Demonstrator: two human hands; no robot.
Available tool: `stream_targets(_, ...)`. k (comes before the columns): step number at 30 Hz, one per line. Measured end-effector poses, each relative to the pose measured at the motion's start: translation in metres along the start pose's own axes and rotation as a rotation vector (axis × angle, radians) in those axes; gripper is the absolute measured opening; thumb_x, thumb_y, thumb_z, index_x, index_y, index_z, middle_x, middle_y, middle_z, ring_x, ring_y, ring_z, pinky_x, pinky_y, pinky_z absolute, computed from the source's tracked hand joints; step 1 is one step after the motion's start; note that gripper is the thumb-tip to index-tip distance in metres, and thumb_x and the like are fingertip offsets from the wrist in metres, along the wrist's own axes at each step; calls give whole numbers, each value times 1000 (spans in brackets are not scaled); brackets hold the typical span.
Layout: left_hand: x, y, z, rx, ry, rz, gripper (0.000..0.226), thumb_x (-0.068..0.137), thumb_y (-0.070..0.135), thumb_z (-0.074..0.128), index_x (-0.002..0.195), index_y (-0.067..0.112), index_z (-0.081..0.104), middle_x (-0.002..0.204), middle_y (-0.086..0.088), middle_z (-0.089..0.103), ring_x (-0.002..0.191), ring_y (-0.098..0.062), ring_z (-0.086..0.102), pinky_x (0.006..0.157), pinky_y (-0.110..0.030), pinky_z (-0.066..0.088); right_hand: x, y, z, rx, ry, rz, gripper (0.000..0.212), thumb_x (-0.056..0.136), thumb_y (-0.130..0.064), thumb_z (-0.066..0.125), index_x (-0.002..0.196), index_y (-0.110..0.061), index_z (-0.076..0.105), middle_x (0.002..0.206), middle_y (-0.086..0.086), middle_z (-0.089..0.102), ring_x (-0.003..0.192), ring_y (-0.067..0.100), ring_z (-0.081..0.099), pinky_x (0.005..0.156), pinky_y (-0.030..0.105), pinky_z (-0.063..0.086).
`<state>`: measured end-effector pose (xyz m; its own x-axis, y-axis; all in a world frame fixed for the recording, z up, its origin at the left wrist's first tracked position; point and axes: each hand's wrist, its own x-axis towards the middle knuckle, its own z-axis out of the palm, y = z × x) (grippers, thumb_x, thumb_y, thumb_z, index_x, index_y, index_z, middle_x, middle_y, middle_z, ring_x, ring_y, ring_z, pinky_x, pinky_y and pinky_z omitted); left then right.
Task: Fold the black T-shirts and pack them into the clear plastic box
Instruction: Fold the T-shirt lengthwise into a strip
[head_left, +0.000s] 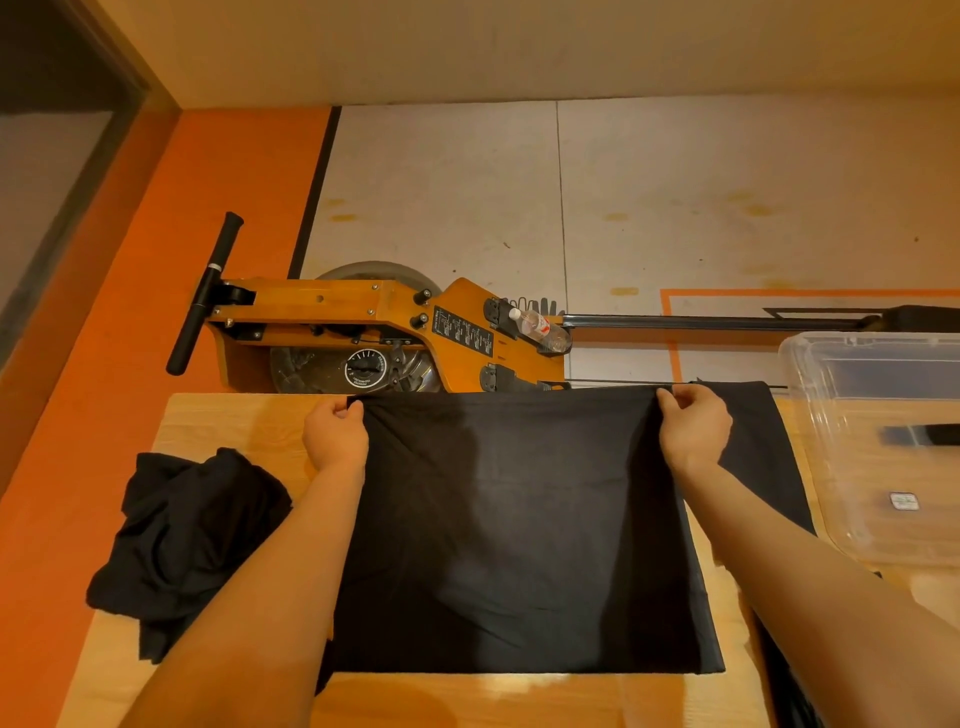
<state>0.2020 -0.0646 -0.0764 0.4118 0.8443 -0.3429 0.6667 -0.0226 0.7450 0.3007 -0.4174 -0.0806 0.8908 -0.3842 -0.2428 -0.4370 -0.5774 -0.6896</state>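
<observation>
Spread flat across the middle of the pale wooden worktop (234, 415) lies a black T-shirt (519, 519), its far edge pinched at both corners — left hand (335, 431) at centre-left, right hand (693, 426) at centre-right. Along the right edge sits the clear plastic box (872, 447). Lower left, a crumpled black T-shirt (192, 540) rests well apart from the box.
</observation>
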Motion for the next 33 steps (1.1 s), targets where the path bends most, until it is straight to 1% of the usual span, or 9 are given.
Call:
stream_targets(2, -2, 1, 0, 82, 5, 26, 27, 96, 17, 55, 120, 8, 61, 113, -11, 64, 107, -26, 59, 88, -36, 48, -5, -1, 1, -63, 21, -102, 36, 96, -21, 60, 129, -6, 56, 127, 13, 61, 116, 30, 59, 99, 42, 46)
stream_targets(5, -19, -2, -1, 372, 50, 196, 35, 96, 22, 54, 129, 13, 53, 130, -10, 53, 123, -27, 48, 102, -44, 39, -29, 2, 3, -298, 52, -407, 44, 94, -20, 62, 134, -8, 52, 142, 14, 48, 130, 32, 46, 107, 47, 38)
stream_targets(10, -78, -33, 10, 705, -99, 620, 49, 96, 29, 52, 142, 19, 42, 153, -6, 32, 142, -23, 28, 112, -44, 28, -104, 19, 32, -480, -197, -730, 44, 92, -26, 62, 133, -11, 56, 147, 12, 47, 138, 29, 40, 114, 45, 29)
stream_targets(14, -115, -69, 16, 1011, -272, 854, 63, 98, 43, 42, 153, 21, 20, 161, -8, 10, 149, -25, 11, 117, -43, 18, -154, 43, 58, -603, -329, -815, 54, 97, -44, 44, 140, -12, 50, 152, 12, 41, 143, 28, 33, 116, 46, 26)
stream_targets(16, -119, -89, 11, 1090, -321, 875, 66, 98, 49, 36, 154, 22, 12, 162, -9, 3, 149, -26, 6, 118, -44, 13, -161, 56, 60, -684, -361, -840, 63, 96, -52, 33, 144, -13, 45, 155, 12, 36, 145, 28, 30, 116, 46, 25)
stream_targets(19, -111, -110, -7, 1108, -287, 748, 66, 98, 53, 29, 151, 29, -2, 162, -10, -3, 149, -28, 0, 119, -47, 11, -150, 69, 51, -723, -335, -817, 68, 97, -57, 26, 148, -14, 40, 158, 12, 30, 147, 28, 25, 117, 46, 25)
stream_targets(25, -101, -129, -44, 1034, -189, 512, 69, 97, 55, 22, 155, 22, 6, 161, -13, 2, 149, -29, 0, 118, -47, 14, -139, 88, 25, -698, -221, -628, 75, 96, -59, 23, 152, -10, 30, 161, 16, 19, 150, 31, 12, 119, 50, 17)
stream_targets(30, -128, -143, -44, 1073, -257, 775, 69, 97, 55, 22, 152, 14, 22, 159, -15, 19, 146, -31, 20, 114, -48, 28, -172, 109, 15, -704, -259, -725, 72, 97, -58, 22, 150, -11, 34, 159, 13, 25, 149, 28, 17, 119, 48, 18)
stream_targets(33, -130, -157, -53, 1111, -282, 772, 71, 93, 55, 16, 152, 16, 23, 158, -15, 21, 145, -31, 23, 112, -49, 33, -178, 123, 7, -721, -251, -705, 73, 96, -60, 17, 151, -14, 32, 160, 10, 25, 149, 25, 16, 120, 46, 16)
